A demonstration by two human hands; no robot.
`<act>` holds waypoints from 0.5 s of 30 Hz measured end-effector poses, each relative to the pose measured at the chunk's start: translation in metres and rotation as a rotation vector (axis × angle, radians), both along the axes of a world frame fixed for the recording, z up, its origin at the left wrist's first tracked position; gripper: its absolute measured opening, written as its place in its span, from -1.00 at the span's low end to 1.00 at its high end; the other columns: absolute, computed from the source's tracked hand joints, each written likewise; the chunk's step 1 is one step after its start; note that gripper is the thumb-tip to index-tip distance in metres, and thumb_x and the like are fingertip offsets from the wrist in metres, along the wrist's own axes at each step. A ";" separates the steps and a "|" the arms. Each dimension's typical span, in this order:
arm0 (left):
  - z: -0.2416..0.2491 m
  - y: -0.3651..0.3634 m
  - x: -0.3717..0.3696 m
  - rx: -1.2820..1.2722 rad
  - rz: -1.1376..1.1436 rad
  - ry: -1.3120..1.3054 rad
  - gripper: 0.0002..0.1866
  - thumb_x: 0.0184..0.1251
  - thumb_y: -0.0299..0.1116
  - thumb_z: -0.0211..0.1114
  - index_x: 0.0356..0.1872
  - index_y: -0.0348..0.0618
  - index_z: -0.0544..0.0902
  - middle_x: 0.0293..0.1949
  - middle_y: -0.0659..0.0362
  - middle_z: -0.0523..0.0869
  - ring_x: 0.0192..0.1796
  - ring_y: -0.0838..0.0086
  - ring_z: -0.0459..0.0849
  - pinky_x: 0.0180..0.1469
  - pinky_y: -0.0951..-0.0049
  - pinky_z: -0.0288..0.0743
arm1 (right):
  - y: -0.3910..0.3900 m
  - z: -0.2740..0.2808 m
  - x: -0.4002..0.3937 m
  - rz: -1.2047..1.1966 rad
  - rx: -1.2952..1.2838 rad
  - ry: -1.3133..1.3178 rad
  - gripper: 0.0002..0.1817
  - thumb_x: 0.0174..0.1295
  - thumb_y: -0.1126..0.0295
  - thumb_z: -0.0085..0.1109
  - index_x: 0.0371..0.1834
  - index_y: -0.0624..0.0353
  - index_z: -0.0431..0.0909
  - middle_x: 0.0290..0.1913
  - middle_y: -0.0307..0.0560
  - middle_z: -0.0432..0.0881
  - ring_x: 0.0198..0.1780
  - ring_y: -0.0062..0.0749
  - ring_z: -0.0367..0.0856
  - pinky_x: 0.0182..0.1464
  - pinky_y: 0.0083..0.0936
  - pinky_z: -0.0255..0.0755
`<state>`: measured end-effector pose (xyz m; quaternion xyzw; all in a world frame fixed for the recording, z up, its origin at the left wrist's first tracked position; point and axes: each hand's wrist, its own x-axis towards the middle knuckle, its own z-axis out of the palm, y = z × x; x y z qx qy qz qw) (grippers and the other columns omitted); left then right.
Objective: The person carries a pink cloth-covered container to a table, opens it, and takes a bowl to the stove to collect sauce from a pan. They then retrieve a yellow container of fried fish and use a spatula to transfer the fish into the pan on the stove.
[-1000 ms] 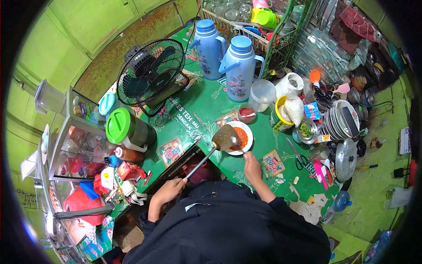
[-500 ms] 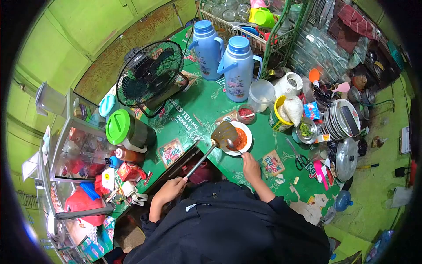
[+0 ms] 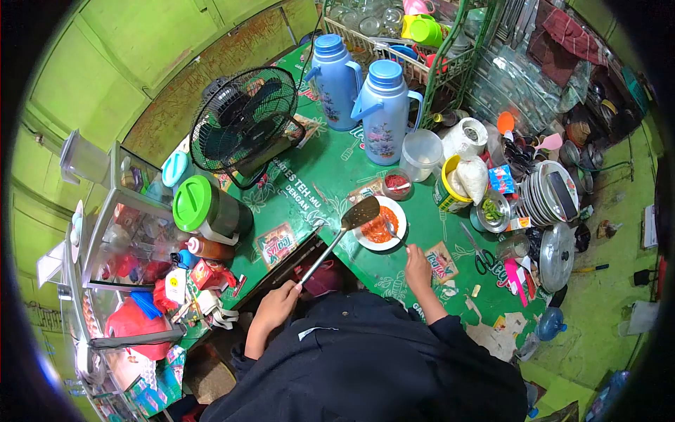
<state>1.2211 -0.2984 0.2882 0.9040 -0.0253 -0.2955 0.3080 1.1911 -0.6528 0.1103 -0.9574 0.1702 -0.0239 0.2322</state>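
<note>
My left hand [image 3: 278,307] is closed around the long metal handle of a spatula [image 3: 361,213]. The spatula's broad, sauce-stained blade is held tilted above the left side of a white plate [image 3: 402,214]. Orange-red sauce [image 3: 371,231] is spread over the middle of that plate. In my right hand [image 3: 418,268] is a metal spoon [image 3: 391,230], its bowl down in the sauce and its handle pointing toward me. Behind the plate stands a small clear tub of red paste [image 3: 397,184] with a utensil in it.
Two blue thermoses [image 3: 383,112] and a black fan [image 3: 244,125] stand at the back of the green table [image 3: 330,169]. A green-lidded jug [image 3: 195,204] is at left. To the right are a yellow tub [image 3: 450,186], scissors [image 3: 481,253], stacked plates [image 3: 547,193] and a metal lid [image 3: 555,257].
The spoon has gone from the spatula's blade down into the sauce on the plate. My right hand moved slightly right, and the spatula's blade turned more edge-on, leaving more sauce visible.
</note>
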 end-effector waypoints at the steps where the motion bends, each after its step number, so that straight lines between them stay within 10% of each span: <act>1: 0.004 -0.003 -0.003 0.000 0.001 0.000 -0.62 0.47 -0.03 0.01 -0.26 -0.18 0.53 -0.53 0.05 0.61 -0.40 0.19 0.65 -0.32 0.27 0.45 | -0.002 0.001 -0.001 -0.051 0.093 -0.103 -0.84 0.43 0.31 -0.13 -0.08 0.11 0.39 -0.26 0.05 0.56 -0.24 0.03 0.58 -0.24 -0.11 0.42; 9: 0.003 -0.005 -0.013 0.190 -0.141 -0.588 -0.77 0.25 -0.27 0.29 -0.19 -0.13 0.48 -0.31 0.00 0.64 -0.30 0.06 0.66 -0.32 0.18 0.50 | 0.003 0.070 0.018 -0.299 0.624 -0.173 -0.81 0.40 0.27 -0.01 -0.10 0.15 0.44 -0.51 0.01 0.55 -0.44 -0.25 0.56 -0.35 -0.34 0.36; 11: -0.001 -0.005 -0.013 0.178 -0.144 -0.593 -0.77 0.24 -0.29 0.30 -0.20 -0.13 0.48 -0.29 0.00 0.64 -0.30 0.06 0.66 -0.31 0.18 0.50 | 0.011 0.075 0.021 -0.114 0.671 -0.191 -0.86 0.38 0.36 0.05 -0.15 0.19 0.43 -0.62 -0.27 0.37 -0.59 -0.63 0.21 -0.51 -0.53 0.11; 13: -0.001 -0.006 -0.013 0.165 -0.143 -0.602 -0.76 0.22 -0.31 0.31 -0.20 -0.13 0.47 -0.28 0.00 0.63 -0.29 0.06 0.66 -0.31 0.18 0.50 | 0.026 0.091 0.023 -0.080 0.670 -0.183 -0.85 0.37 0.34 0.06 -0.15 0.18 0.45 -0.59 -0.21 0.46 -0.56 -0.62 0.32 -0.48 -0.53 0.21; 15: 0.001 -0.006 -0.012 0.180 -0.154 -0.604 -0.76 0.21 -0.31 0.31 -0.20 -0.13 0.47 -0.29 0.01 0.62 -0.29 0.07 0.65 -0.31 0.18 0.50 | 0.035 0.094 0.024 0.015 0.632 -0.179 -0.83 0.37 0.27 0.05 -0.12 0.10 0.46 -0.49 0.06 0.60 -0.44 -0.08 0.63 -0.38 -0.27 0.41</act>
